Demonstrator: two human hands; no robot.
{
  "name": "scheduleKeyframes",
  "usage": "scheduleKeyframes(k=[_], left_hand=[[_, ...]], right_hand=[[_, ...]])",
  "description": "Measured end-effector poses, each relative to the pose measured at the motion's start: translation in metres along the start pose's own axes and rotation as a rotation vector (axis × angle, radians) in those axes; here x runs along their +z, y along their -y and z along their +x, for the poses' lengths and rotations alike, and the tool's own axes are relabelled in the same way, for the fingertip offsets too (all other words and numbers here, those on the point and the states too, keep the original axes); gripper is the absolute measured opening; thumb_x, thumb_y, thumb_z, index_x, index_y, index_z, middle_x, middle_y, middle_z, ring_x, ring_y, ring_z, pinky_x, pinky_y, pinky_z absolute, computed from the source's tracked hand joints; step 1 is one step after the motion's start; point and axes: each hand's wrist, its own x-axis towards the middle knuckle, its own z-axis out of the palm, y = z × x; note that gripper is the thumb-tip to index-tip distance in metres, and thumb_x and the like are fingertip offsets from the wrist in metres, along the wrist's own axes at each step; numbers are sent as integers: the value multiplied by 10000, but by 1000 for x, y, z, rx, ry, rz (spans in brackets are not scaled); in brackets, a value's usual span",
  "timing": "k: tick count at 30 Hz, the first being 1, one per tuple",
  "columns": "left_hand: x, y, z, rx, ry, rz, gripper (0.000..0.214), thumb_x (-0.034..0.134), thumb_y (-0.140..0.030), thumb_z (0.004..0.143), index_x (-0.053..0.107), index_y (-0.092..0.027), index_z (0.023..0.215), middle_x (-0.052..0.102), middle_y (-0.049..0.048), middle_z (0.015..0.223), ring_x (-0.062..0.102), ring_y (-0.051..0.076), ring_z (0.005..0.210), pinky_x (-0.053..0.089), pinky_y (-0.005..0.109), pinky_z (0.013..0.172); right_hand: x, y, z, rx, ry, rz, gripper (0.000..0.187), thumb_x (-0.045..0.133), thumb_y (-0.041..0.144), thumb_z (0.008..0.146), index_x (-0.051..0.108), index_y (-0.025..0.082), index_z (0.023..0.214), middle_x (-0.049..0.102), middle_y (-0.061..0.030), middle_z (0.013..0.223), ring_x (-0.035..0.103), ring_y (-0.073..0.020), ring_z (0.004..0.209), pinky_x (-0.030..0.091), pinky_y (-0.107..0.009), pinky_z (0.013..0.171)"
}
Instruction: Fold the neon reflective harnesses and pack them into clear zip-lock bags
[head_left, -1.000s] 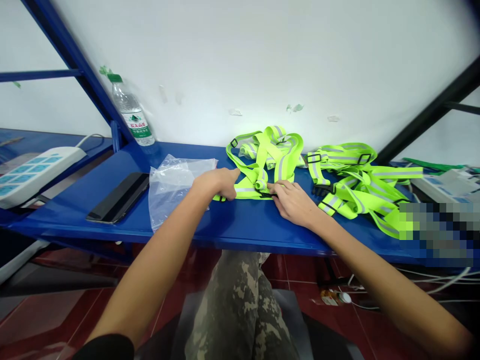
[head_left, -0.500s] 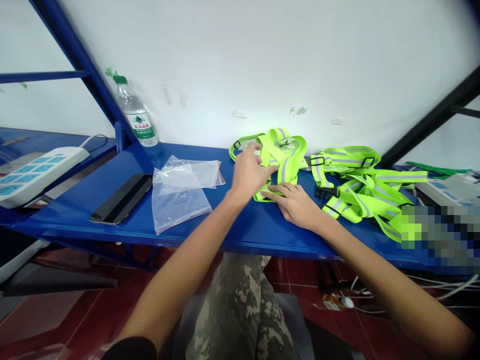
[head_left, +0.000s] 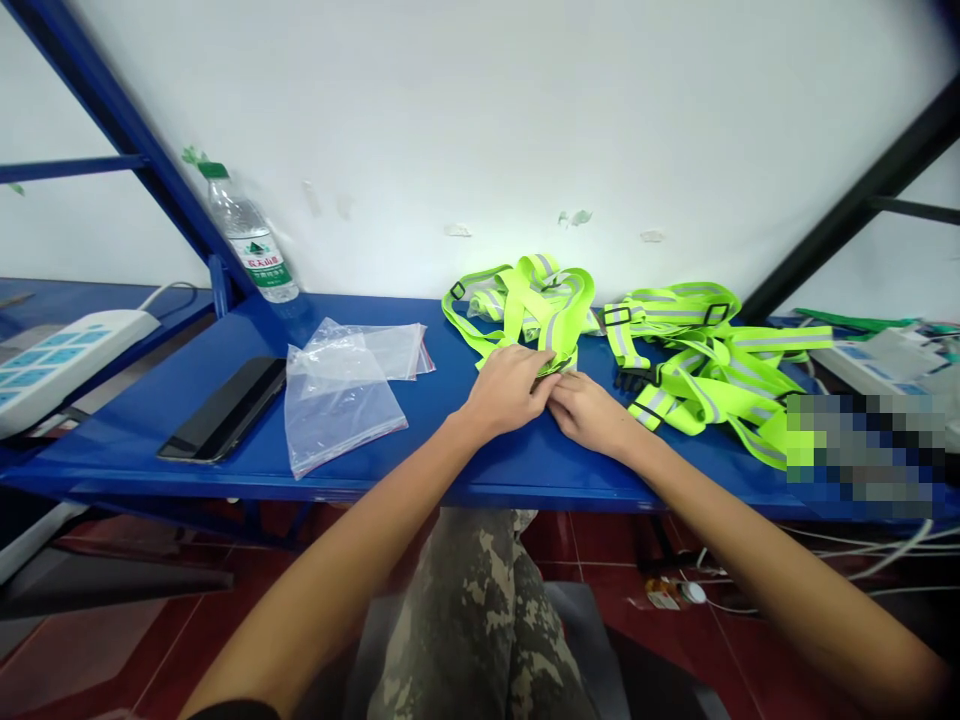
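A neon yellow-green reflective strap harness [head_left: 526, 300] with grey stripes and a black buckle lies loosely looped at the back of the blue table [head_left: 480, 465]. At its near end, my left hand [head_left: 512, 385] and my right hand [head_left: 589, 408] meet, fingertips together. Both are closed on the near part of the harness, most of which the fingers cover there. To the right sits a heap of similar reflective straps [head_left: 712, 375] with black buckles, apart from my hands. Clear plastic zip bags [head_left: 345, 400] lie flat to the left of my left hand.
A black phone [head_left: 225, 408] lies left of the bags. A water bottle [head_left: 251, 240] stands against the wall by the blue frame post. White power strips [head_left: 71, 365] are at both sides. Another bottle [head_left: 675, 593] lies on the red floor among cables.
My left hand has come down from the upper loops to the near end of the harness, beside my right hand. Both hands have closed there. The view has shifted slightly.
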Motion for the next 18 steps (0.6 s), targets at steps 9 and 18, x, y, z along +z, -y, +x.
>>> scheduleKeyframes(k=[9,18], left_hand=[[11,13,-7,13,-7,-56,482,386,-69,893,644,-150,1292,658,135,1201,607,235,1116,491,394,1030],[8,13,-11,87,141,33,456,417,-33,867,641,-109,1256,688,142,1264,623,233,1209,470,384,1092]], right_hand=[[-5,3,-5,53,-257,122,132,505,185,957,620,204,896,707,-84,931,682,-218,880,555,-347,812],[-13,7,-7,100,-252,-67,228,511,182,920,571,176,1141,666,-158,1172,621,-296,1110,523,-424,909]])
